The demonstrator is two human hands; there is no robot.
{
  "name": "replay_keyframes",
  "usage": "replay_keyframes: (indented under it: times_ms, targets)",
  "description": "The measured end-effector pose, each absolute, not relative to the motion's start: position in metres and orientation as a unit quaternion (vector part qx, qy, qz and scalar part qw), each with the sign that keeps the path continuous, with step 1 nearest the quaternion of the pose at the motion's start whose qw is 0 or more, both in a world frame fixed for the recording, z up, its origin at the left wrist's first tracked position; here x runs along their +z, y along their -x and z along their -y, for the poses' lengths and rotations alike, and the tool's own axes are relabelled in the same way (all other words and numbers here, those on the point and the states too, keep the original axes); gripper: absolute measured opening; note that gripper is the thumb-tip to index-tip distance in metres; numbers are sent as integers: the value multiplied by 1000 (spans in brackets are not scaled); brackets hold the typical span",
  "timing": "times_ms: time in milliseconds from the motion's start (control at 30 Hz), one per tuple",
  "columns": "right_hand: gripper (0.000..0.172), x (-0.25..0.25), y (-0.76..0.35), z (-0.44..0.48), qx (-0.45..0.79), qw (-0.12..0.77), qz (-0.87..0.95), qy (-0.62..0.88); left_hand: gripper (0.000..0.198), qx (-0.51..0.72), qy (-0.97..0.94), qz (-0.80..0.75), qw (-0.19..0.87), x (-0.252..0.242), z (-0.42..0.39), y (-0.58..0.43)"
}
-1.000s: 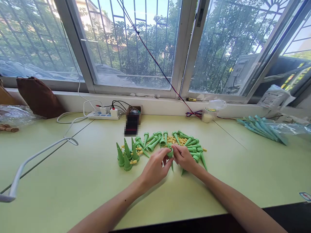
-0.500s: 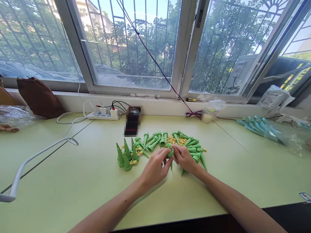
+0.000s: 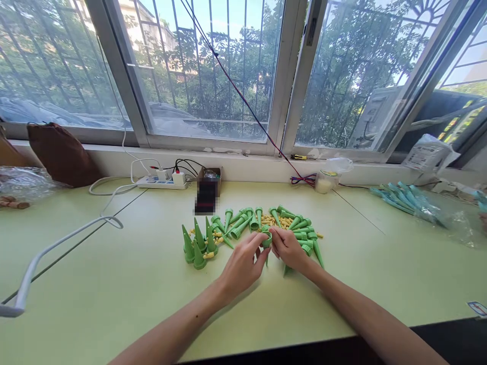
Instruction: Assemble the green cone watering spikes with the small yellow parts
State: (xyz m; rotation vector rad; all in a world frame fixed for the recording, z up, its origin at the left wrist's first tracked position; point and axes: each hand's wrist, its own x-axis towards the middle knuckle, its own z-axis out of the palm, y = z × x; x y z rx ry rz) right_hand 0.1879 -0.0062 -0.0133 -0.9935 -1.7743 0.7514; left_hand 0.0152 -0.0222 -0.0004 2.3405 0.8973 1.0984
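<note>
My left hand (image 3: 246, 256) grips a green plastic cone spike (image 3: 267, 240) by its wide ribbed collar, open end up and tip pointing down. Right beside that collar, my right hand (image 3: 287, 247) has its thumb and fingers pinched together; whatever is between them is hidden. Several green spikes (image 3: 199, 256) stand tip up to the left, with small yellow pieces (image 3: 209, 255) among them. Behind my hands, more green spikes (image 3: 239, 230) lie in a loose arc around a heap of small yellow pieces (image 3: 268, 220).
At the back stand a power strip (image 3: 162, 184) with white plugs, a small box (image 3: 215, 177) with a blurred dark item before it, and a jar (image 3: 326, 182). Blue-green bagged items (image 3: 411, 203) lie at right. A white cable (image 3: 64, 238) runs along the left side.
Both hands stay in almost the same place. The held spike has tilted very slightly, its tip shifting a little to the left.
</note>
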Motion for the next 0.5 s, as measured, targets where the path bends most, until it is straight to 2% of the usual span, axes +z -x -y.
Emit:
replay_keyframes:
  times_ms: [500]
  targets:
    - [45,-18,-189,5,383,495,691,361,13,383,-850,-313,182,1,21,-14]
